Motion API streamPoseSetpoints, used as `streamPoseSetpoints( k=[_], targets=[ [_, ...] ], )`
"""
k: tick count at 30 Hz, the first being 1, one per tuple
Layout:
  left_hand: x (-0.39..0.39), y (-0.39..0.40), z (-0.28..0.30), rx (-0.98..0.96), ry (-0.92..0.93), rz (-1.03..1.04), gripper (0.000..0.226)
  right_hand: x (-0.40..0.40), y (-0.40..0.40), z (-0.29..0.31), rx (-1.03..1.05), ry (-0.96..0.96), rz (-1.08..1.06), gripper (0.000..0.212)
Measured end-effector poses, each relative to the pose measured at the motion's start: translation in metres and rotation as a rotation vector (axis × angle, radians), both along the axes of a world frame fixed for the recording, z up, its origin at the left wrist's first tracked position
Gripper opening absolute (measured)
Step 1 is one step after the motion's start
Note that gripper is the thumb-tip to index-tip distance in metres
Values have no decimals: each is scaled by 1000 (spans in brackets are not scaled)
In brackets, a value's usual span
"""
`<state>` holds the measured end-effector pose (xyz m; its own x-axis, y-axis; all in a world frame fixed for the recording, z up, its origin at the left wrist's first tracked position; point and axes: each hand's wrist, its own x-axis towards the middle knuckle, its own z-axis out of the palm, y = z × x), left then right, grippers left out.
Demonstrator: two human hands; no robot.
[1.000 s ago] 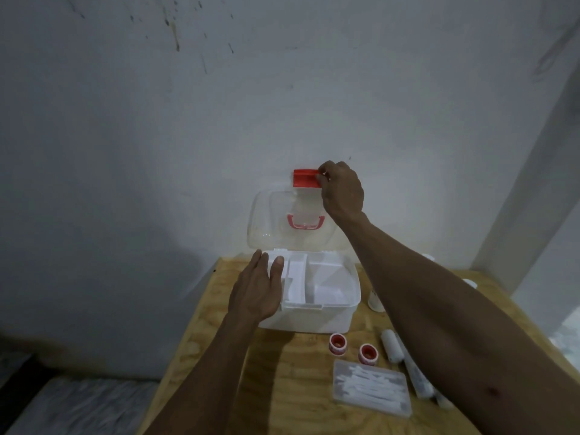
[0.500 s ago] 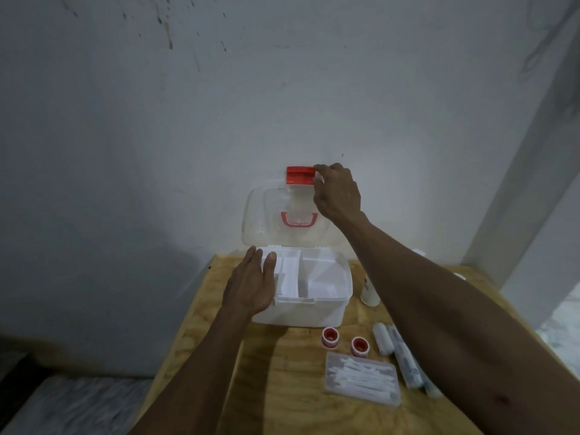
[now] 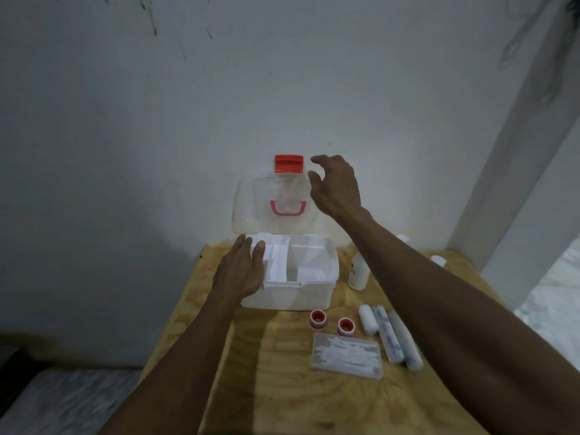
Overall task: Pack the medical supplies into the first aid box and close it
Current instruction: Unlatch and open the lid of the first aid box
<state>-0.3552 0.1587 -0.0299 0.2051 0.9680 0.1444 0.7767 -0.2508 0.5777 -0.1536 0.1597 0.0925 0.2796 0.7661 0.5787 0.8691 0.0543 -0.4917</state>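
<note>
Head view, items listed largest first.

Table (image 3: 282, 403): plywood top, standing against a wall (image 3: 282, 89).

First aid box (image 3: 301, 293): white plastic, sitting at the table's 12 o'clock edge with a divided tray showing inside. Judged light, stiff and smooth, best steadied by the rim or side.

Lid (image 3: 251, 202): clear, standing upright behind the box, carrying a red latch (image 3: 289, 164) on top and a red handle (image 3: 287, 207) at centre. Judged thin and springy; the latch edge looks like the place to take hold.

Left hand (image 3: 240, 271): resting flat on the box's 9 o'clock rim, fingers together, clasping nothing.

Right hand (image 3: 337, 186): hovering at 3 o'clock of the latch, fingers spread and curled, touching nothing.

Swab case (image 3: 347, 356): flat, clear, lying at 5 o'clock of the box; rigid but slippery.

Bandage rolls (image 3: 389, 334): lying side by side at 4 o'clock; soft, light, easy to pinch.

Bottle (image 3: 359, 271): white, standing at 3 o'clock; label print is too blurred for reading.

Tape rolls (image 3: 332, 322): two, red-cored, sitting just in front of the box.

No brand is readable.
</note>
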Motion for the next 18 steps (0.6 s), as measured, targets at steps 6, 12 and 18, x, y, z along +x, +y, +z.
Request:
streamPoseSetpoints(
  k=[6, 12, 18],
  targets=[
    [-1, 1, 0, 2, 0, -2, 63, -9, -90, -11, -79, 64, 105, 24],
    [1, -3, 1, -1, -18, 15, 60, -12, -177, -77, -721, -123, 356, 42],
    [1, -6, 4, 6, -15, 16, 58, -9, -193, -115, -850, -229, 271, 69]
  ],
)
